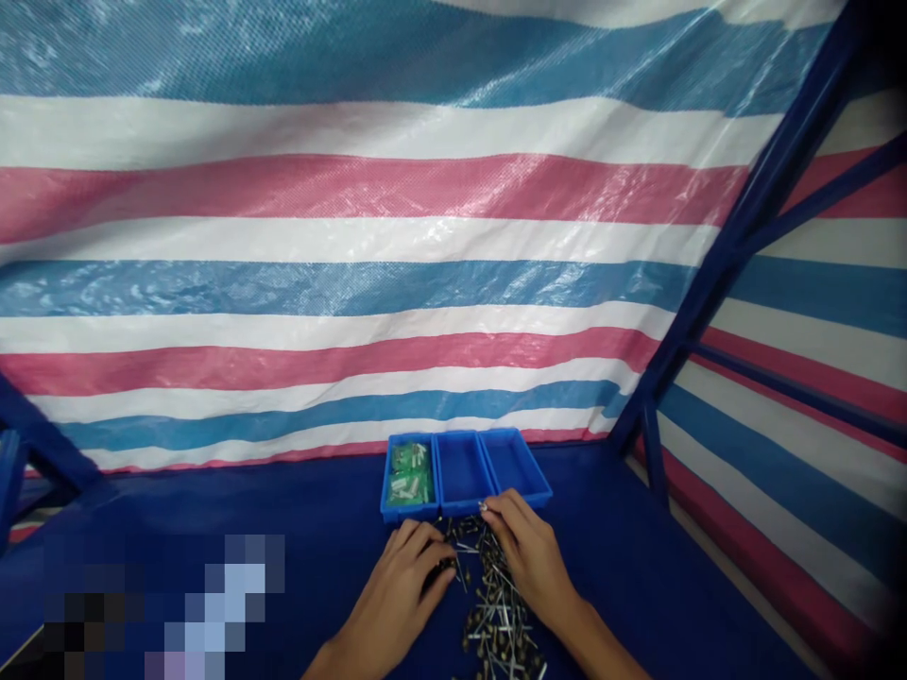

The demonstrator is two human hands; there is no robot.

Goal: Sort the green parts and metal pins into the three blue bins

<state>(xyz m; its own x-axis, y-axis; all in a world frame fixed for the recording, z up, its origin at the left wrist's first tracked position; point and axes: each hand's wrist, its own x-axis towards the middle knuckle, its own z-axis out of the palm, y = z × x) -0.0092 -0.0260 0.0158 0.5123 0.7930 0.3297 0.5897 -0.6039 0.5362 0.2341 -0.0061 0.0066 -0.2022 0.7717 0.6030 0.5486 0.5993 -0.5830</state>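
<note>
A loose pile of thin metal rods with dark, brass-coloured ends [500, 614] lies on the blue table between my hands. My left hand [397, 590] rests at the pile's upper left edge, fingers curled, with thumb and forefinger apart around a few dark pieces. My right hand [531, 552] is over the pile's upper right side. Its thumb and forefinger pinch a small shiny metal piece [483, 506], mostly hidden by the fingertips, close to the front rim of the blue three-part tray [460, 511].
The tray's left compartment holds green and whitish small items [409, 472]. Behind the table [283, 501] hangs a striped plastic sheet [354, 283]. A dark blue metal frame [698, 302] rises at the right, another frame part [46, 434] at the left. The lower left corner is pixelated.
</note>
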